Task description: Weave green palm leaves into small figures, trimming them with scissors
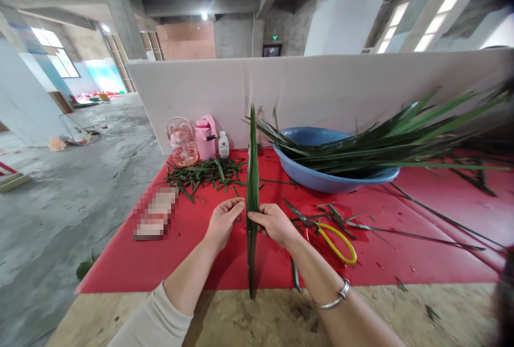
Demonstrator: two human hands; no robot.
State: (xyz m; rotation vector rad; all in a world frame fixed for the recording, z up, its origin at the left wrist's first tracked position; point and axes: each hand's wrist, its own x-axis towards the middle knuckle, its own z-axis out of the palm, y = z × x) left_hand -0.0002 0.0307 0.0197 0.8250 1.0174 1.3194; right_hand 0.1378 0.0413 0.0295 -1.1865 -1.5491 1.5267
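Observation:
A long green leaf stands upright between my hands, its tip near the white partition and its base over the board near me. My left hand pinches the leaf's left edge with closed fingers. My right hand grips the right edge at the same height; a silver bracelet sits on that wrist. Yellow-handled scissors lie on the red cloth just right of my right hand.
A blue basin holds a bundle of long leaves fanning right. Cut leaf scraps lie at the back left, beside a clear jug, a pink bottle and a small white bottle. A white partition stands behind.

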